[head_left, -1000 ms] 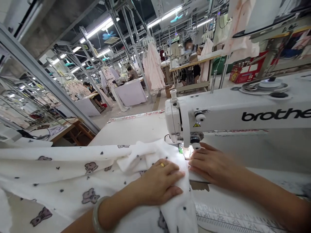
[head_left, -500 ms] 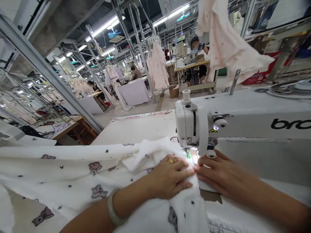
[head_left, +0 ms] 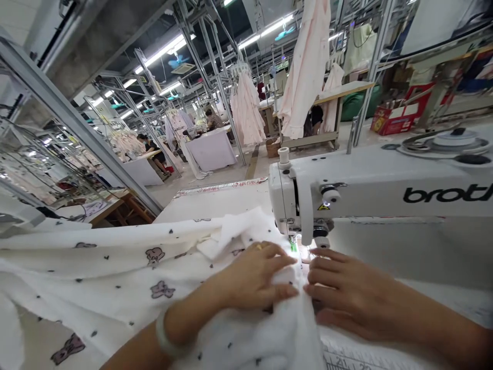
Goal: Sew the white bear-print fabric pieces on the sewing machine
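White fleece fabric (head_left: 127, 288) printed with small bears and dark specks spreads over the table, its right edge under the needle area of a white sewing machine (head_left: 370, 180). My left hand (head_left: 258, 275) lies on the fabric just left of the needle, fingers apart and thumb pointing along the edge. A ring and a pale bangle are on that arm. My right hand (head_left: 342, 288) stretches its fingers toward the fabric's edge, close to the lit presser foot (head_left: 293, 242). Its fingertips are at or very near the edge; contact is unclear.
A ruler scale (head_left: 346, 359) is on the table at lower right. Behind the machine, pink garments (head_left: 308, 67) hang from a rail. A red box (head_left: 395, 118) sits on the floor, and co-workers sit at other tables farther off.
My right hand has moved back toward me from beside the needle, and the fabric edge has shifted slightly. The hanging pink garment has swung down. The view has turned a little right.
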`<control>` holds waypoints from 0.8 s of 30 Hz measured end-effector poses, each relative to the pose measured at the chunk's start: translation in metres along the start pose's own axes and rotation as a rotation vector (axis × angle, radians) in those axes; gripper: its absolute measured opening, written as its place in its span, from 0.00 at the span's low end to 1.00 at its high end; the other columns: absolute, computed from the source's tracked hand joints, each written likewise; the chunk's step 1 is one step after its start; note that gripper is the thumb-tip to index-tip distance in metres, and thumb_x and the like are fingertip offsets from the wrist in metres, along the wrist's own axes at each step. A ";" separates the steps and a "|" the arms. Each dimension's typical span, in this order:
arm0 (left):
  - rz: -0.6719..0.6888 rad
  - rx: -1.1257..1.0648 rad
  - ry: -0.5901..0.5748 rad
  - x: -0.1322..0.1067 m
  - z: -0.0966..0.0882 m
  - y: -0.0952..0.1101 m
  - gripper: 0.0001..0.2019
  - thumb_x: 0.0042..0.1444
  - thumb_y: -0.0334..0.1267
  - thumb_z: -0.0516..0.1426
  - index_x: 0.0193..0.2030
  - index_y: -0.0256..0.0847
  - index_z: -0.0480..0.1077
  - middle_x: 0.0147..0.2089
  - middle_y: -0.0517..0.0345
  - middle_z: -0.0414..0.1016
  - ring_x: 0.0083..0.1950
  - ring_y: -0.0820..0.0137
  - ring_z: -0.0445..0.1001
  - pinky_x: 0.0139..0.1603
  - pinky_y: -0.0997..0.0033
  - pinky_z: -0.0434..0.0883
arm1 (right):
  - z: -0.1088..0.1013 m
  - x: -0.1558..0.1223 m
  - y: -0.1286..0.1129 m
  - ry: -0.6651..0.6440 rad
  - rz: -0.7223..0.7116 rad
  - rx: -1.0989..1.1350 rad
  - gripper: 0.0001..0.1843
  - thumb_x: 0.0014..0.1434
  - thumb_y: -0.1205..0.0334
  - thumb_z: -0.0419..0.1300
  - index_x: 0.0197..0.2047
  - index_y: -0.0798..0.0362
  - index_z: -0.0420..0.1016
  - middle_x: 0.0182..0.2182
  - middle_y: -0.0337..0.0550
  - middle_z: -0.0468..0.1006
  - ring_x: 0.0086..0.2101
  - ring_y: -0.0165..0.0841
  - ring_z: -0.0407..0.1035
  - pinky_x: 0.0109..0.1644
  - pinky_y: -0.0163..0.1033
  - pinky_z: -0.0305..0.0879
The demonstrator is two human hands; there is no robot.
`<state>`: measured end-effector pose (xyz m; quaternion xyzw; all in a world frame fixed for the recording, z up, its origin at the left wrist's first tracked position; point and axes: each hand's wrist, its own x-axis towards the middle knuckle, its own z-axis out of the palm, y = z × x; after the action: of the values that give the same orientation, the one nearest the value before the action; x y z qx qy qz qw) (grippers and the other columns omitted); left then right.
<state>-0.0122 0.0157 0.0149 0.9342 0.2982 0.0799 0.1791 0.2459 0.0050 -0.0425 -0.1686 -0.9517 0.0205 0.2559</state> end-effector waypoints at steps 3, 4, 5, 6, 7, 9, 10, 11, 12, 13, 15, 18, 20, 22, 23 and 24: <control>-0.091 0.080 0.054 -0.026 0.022 0.027 0.35 0.59 0.60 0.63 0.65 0.38 0.67 0.61 0.40 0.72 0.61 0.50 0.71 0.65 0.49 0.69 | 0.006 0.004 -0.021 -0.019 -0.133 -0.064 0.12 0.73 0.64 0.52 0.43 0.53 0.76 0.35 0.45 0.79 0.39 0.40 0.72 0.59 0.50 0.62; -0.121 0.125 0.068 -0.033 0.032 0.031 0.33 0.58 0.53 0.65 0.64 0.36 0.67 0.62 0.39 0.72 0.61 0.49 0.71 0.65 0.48 0.69 | 0.010 0.005 -0.027 -0.010 -0.174 -0.106 0.13 0.72 0.67 0.50 0.44 0.55 0.77 0.35 0.46 0.80 0.38 0.40 0.72 0.56 0.49 0.65; -0.148 0.164 0.081 -0.037 0.041 0.033 0.28 0.59 0.45 0.64 0.63 0.34 0.67 0.62 0.37 0.71 0.62 0.48 0.70 0.65 0.46 0.69 | 0.014 0.005 -0.032 0.000 -0.203 -0.144 0.14 0.71 0.70 0.50 0.45 0.56 0.78 0.36 0.48 0.80 0.37 0.40 0.72 0.52 0.48 0.66; -0.177 0.188 0.094 -0.039 0.048 0.033 0.23 0.59 0.37 0.61 0.60 0.34 0.68 0.61 0.37 0.72 0.62 0.48 0.70 0.65 0.46 0.69 | 0.017 0.005 -0.036 0.011 -0.214 -0.172 0.15 0.70 0.72 0.49 0.45 0.57 0.78 0.36 0.50 0.81 0.37 0.40 0.72 0.49 0.47 0.67; -0.206 0.190 0.110 -0.039 0.051 0.031 0.18 0.57 0.30 0.58 0.56 0.34 0.70 0.60 0.38 0.73 0.60 0.49 0.71 0.63 0.47 0.70 | 0.020 0.005 -0.038 0.017 -0.210 -0.184 0.16 0.69 0.74 0.49 0.46 0.57 0.78 0.36 0.50 0.81 0.36 0.40 0.72 0.46 0.46 0.68; -0.267 0.128 0.167 -0.032 0.047 0.024 0.16 0.53 0.23 0.53 0.48 0.36 0.71 0.54 0.42 0.76 0.56 0.53 0.74 0.59 0.51 0.72 | 0.021 0.005 -0.038 0.021 -0.172 -0.162 0.17 0.69 0.75 0.48 0.47 0.58 0.77 0.36 0.50 0.81 0.35 0.39 0.72 0.44 0.45 0.68; -0.301 0.063 0.220 -0.026 0.040 0.021 0.16 0.52 0.23 0.52 0.46 0.38 0.70 0.51 0.45 0.77 0.53 0.55 0.74 0.56 0.53 0.73 | 0.019 0.005 -0.037 0.015 -0.148 -0.133 0.17 0.69 0.75 0.47 0.47 0.58 0.77 0.35 0.50 0.81 0.35 0.39 0.72 0.43 0.44 0.67; -0.334 -0.020 0.278 -0.020 0.031 0.018 0.15 0.52 0.23 0.51 0.45 0.39 0.70 0.49 0.48 0.77 0.51 0.57 0.75 0.54 0.55 0.72 | 0.016 0.005 -0.036 0.000 -0.121 -0.088 0.17 0.69 0.75 0.47 0.47 0.57 0.76 0.35 0.49 0.81 0.35 0.38 0.72 0.42 0.43 0.67; -0.363 -0.116 0.328 -0.013 0.022 0.016 0.13 0.54 0.24 0.51 0.44 0.40 0.70 0.47 0.51 0.77 0.49 0.59 0.75 0.52 0.58 0.72 | 0.012 0.006 -0.034 -0.024 -0.091 -0.026 0.16 0.70 0.74 0.47 0.45 0.56 0.76 0.34 0.48 0.80 0.35 0.38 0.72 0.42 0.43 0.67; -0.388 -0.210 0.362 -0.006 0.014 0.016 0.11 0.56 0.26 0.51 0.42 0.41 0.69 0.44 0.54 0.77 0.47 0.61 0.75 0.51 0.61 0.71 | 0.007 0.007 -0.032 -0.057 -0.060 0.050 0.15 0.69 0.73 0.48 0.44 0.55 0.76 0.34 0.47 0.80 0.36 0.38 0.72 0.42 0.43 0.67; -0.417 -0.356 0.375 0.005 0.004 0.016 0.08 0.60 0.28 0.49 0.39 0.42 0.68 0.39 0.59 0.75 0.43 0.65 0.73 0.46 0.65 0.69 | -0.002 0.009 -0.028 -0.110 -0.012 0.224 0.11 0.68 0.68 0.51 0.41 0.53 0.75 0.34 0.46 0.79 0.39 0.39 0.72 0.45 0.44 0.68; -0.414 -0.418 0.370 0.013 0.010 0.016 0.05 0.63 0.31 0.49 0.38 0.43 0.64 0.36 0.62 0.71 0.39 0.67 0.70 0.42 0.67 0.66 | -0.005 0.010 -0.022 -0.036 0.098 0.373 0.11 0.70 0.59 0.53 0.43 0.53 0.77 0.38 0.47 0.80 0.42 0.40 0.73 0.54 0.49 0.66; -0.431 -0.399 0.373 0.013 0.021 0.015 0.03 0.62 0.35 0.56 0.39 0.43 0.63 0.37 0.62 0.70 0.39 0.66 0.70 0.42 0.67 0.65 | 0.000 0.008 -0.017 0.054 0.249 0.354 0.14 0.74 0.55 0.52 0.47 0.52 0.77 0.42 0.47 0.81 0.44 0.41 0.73 0.58 0.52 0.64; -0.469 -0.358 0.366 0.012 0.031 0.013 0.11 0.57 0.37 0.63 0.38 0.43 0.63 0.37 0.62 0.71 0.40 0.65 0.70 0.43 0.66 0.65 | 0.008 0.005 -0.012 0.072 0.378 0.299 0.15 0.75 0.53 0.52 0.50 0.51 0.77 0.47 0.48 0.81 0.48 0.42 0.72 0.61 0.54 0.62; -0.484 -0.333 0.363 0.011 0.034 0.012 0.12 0.55 0.36 0.64 0.38 0.43 0.63 0.38 0.61 0.71 0.41 0.64 0.71 0.44 0.66 0.66 | 0.012 0.003 -0.010 0.051 0.410 0.279 0.15 0.75 0.53 0.53 0.53 0.51 0.76 0.49 0.48 0.80 0.51 0.43 0.71 0.62 0.55 0.62; -0.490 -0.307 0.367 0.010 0.037 0.011 0.11 0.55 0.34 0.64 0.38 0.43 0.63 0.38 0.61 0.72 0.42 0.63 0.71 0.44 0.65 0.66 | 0.015 0.002 -0.008 0.022 0.419 0.267 0.16 0.75 0.52 0.54 0.56 0.51 0.75 0.52 0.48 0.79 0.54 0.44 0.69 0.63 0.56 0.61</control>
<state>0.0111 0.0027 -0.0149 0.7669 0.5254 0.2454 0.2749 0.2345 -0.0012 -0.0536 -0.3271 -0.8820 0.1968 0.2765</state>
